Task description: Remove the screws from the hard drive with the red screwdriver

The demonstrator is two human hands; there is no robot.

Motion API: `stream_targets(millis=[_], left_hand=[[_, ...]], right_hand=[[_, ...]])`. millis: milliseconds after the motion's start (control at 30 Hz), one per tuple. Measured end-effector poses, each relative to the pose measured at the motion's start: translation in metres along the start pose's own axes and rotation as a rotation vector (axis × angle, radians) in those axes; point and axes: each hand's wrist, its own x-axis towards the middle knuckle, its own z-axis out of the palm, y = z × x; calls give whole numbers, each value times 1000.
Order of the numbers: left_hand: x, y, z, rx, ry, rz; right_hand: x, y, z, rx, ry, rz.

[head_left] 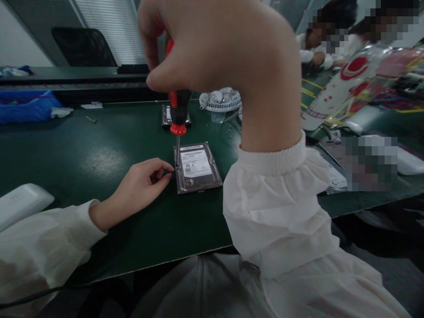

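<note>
A hard drive [198, 172] with a white label lies flat on the green table in front of me. My right hand [205, 44] is wrapped round the handle of a red-and-black screwdriver [179, 112], held upright from above. The screwdriver's shaft points down to the left edge of the drive, near a screw position; whether the tip sits in a screw is too small to tell. My left hand [142, 181] rests low on the table, thumb and index finger drawn together against the drive's left edge. Behind the screwdriver lies a second hard drive [165, 117], partly hidden.
A white round fan-like grille [221, 100] and several loose screws [229, 130] are behind the drive. A blue bin [28, 106] stands back left, a white device [24, 203] near left. On the right are a plastic bottle [344, 88] and silvery parts [333, 176]; co-workers sit beyond.
</note>
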Motion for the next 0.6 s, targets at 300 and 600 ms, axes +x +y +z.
stream_targets(millis=[300, 600], left_hand=[[0, -1, 0, -22, 4, 18], [-1, -2, 0, -13, -5, 18]], right_hand=[[-4, -4, -8, -93, -115, 16], [-4, -2, -7, -58, -129, -37]])
